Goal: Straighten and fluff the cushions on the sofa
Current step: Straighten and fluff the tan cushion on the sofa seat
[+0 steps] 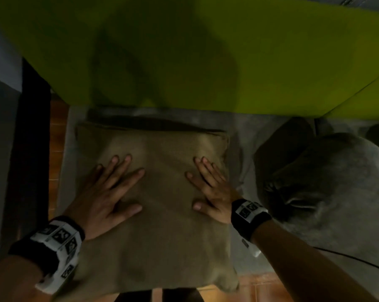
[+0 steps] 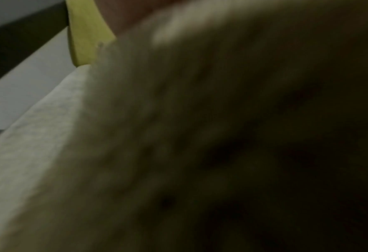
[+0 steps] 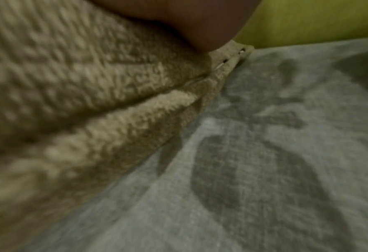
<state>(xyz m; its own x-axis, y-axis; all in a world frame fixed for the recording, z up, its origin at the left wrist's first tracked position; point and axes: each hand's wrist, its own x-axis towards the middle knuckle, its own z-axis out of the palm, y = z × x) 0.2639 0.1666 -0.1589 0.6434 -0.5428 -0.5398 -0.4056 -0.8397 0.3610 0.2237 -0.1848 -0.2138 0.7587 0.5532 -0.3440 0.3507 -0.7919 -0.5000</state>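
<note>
On the grey seat cover (image 1: 245, 131) of the sofa, right in front of the lime-green wall (image 1: 206, 51), the tan cushion (image 1: 162, 225) lies flat, and both my palms are down on its top face. My left hand (image 1: 105, 199) rests on the half of the cushion farther from the grey cushion, fingers straight and fanned apart, thumb stuck out sideways toward my other hand. My right hand (image 1: 210, 192) rests close to the cushion's edge on the grey cushion's side, fingers straight too; the two longest lie nearly together while the forefinger and thumb splay toward the cushion's middle. Neither hand curls round anything; they only press flat on the fabric.

The cushion's far edge sits just short of the green wall, with a dark fold of cloth along it. Its near edge hangs past the front of the seat, over the orange-brown floor tiles (image 1: 260, 286). Beside the cushion, past my right wrist, a rumpled grey cushion (image 1: 328, 182) slumps on the seat, apart from the tan one. On the cushion's other side stands a dark upright post (image 1: 29, 138).

From my right wrist I see the cushion's coarse weave (image 3: 81, 85) bunched into a ridge, its seamed corner (image 3: 230, 56) touching the patterned grey cover (image 3: 286, 153). From my left wrist the view is mostly dark blur, with pale fabric (image 2: 27, 153) and a strip of green (image 2: 86, 34) at the side; my fingers cannot be made out there.
</note>
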